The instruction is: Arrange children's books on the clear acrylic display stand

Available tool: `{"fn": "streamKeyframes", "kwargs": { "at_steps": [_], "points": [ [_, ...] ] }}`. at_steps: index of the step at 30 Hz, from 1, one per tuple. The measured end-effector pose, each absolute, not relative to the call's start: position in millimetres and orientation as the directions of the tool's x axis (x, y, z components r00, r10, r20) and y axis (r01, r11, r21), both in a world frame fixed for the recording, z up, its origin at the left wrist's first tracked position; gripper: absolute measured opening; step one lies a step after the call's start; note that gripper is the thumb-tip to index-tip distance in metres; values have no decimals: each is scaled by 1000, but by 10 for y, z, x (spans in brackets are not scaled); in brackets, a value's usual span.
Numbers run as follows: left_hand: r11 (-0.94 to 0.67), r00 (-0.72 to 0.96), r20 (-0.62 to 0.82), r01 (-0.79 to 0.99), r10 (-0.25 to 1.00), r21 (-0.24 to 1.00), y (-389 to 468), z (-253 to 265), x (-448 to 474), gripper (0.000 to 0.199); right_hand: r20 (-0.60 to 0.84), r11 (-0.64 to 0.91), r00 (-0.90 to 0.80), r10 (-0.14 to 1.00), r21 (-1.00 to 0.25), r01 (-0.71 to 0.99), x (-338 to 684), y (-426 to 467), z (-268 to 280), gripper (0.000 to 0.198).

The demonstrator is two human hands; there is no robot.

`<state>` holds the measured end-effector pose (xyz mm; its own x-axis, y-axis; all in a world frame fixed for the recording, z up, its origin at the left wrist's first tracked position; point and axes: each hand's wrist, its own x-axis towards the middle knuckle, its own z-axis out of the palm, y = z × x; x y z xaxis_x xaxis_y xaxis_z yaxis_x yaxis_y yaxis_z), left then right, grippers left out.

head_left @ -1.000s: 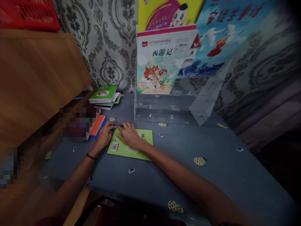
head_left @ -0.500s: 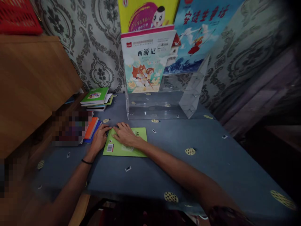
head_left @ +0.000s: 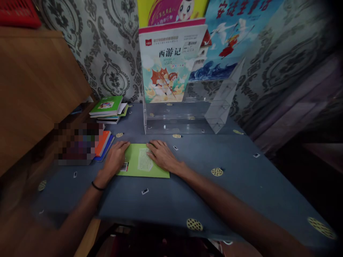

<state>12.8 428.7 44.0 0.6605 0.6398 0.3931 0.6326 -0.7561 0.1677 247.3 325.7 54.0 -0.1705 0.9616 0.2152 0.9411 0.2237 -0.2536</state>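
Note:
A light green book (head_left: 134,172) lies face down on the table, with a barcode and a pale text block on its back cover. My left hand (head_left: 117,156) rests along the book's left edge, fingers stretched forward and partly covering the barcode. Over the upper right part of the cover lies my right hand (head_left: 162,156), open, its fingers reaching the far edge. Neither hand is lifted off the book.
Behind the book stands a clear acrylic display rack (head_left: 184,125) holding a white-covered book (head_left: 166,64), a blue book (head_left: 227,46) and a yellow one (head_left: 144,14). To the left are a stack of books (head_left: 107,107) and an orange book (head_left: 102,144) on a blue one (head_left: 106,150). A wooden cabinet (head_left: 37,78) borders the left.
My right hand has slid rightward across the cover, uncovering its text block. My left hand has moved slightly onto the left edge, partly covering the barcode. The view has shifted a little.

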Motion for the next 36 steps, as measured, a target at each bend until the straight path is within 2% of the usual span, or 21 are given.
{"fn": "streamKeyframes", "kwargs": {
  "at_steps": [5,10,16,21,26,30,36],
  "points": [
    [-817,736,358,536,575,210,4158,475,365,51,236,226,-164,958,-263,938,2470,3281,499,39],
    [-823,787,262,564,559,62,4075,540,523,55,245,228,-161,956,-275,934,2489,3281,480,40],
    [-778,782,175,619,598,-104,3990,672,669,51,259,232,-155,953,-301,925,2488,3284,489,38],
    [-771,786,132,618,604,-153,3969,754,741,43,282,229,-153,947,-259,938,2542,3229,518,39],
    [-783,803,129,596,581,-181,3948,744,734,42,326,160,-80,942,-228,960,2758,3048,471,32],
    [-780,810,101,584,577,-224,3920,776,742,47,333,123,-42,942,-225,966,2914,2914,440,34],
    [-802,832,-33,523,554,-290,3874,933,849,63,328,92,-4,945,-253,963,2955,2889,429,34]
  ]
}}
